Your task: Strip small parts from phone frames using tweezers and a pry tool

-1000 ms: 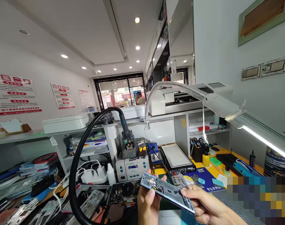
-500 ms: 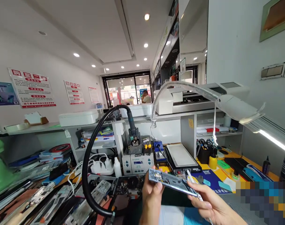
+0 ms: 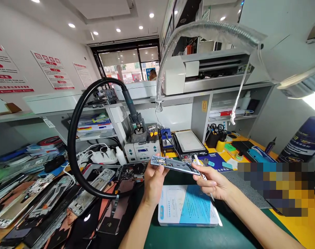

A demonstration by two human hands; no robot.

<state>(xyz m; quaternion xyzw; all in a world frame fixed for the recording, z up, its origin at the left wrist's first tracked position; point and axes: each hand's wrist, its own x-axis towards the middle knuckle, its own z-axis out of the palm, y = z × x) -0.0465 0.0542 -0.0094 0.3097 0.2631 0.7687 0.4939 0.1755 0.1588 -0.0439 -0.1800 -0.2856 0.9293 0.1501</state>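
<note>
An opened phone (image 3: 175,164), its inner parts bared, is held in the air and tilted down to the right. My left hand (image 3: 154,180) is closed on its left end, thumb on the near edge. At the phone's right end is my right hand (image 3: 211,180), closed round a slim white tool (image 3: 204,177) whose kind I cannot make out. Its upper end sticks up beyond the phone and its thin lower end points down. The right fingertips also touch the phone. Below both hands, a white and blue box (image 3: 187,206) lies on the green mat (image 3: 196,237).
A black hose (image 3: 72,138) arcs up on the left beside a grey hot-air station (image 3: 142,150). Several phone frames (image 3: 91,192) cover the left bench. A heating plate (image 3: 190,142) stands behind the hands; a lamp arm (image 3: 214,29) curves overhead. A dark spray can (image 3: 302,140) stands right.
The view has tipped downward, bringing the box and mat into sight below the hands. Both hands keep their hold on the phone and tool.
</note>
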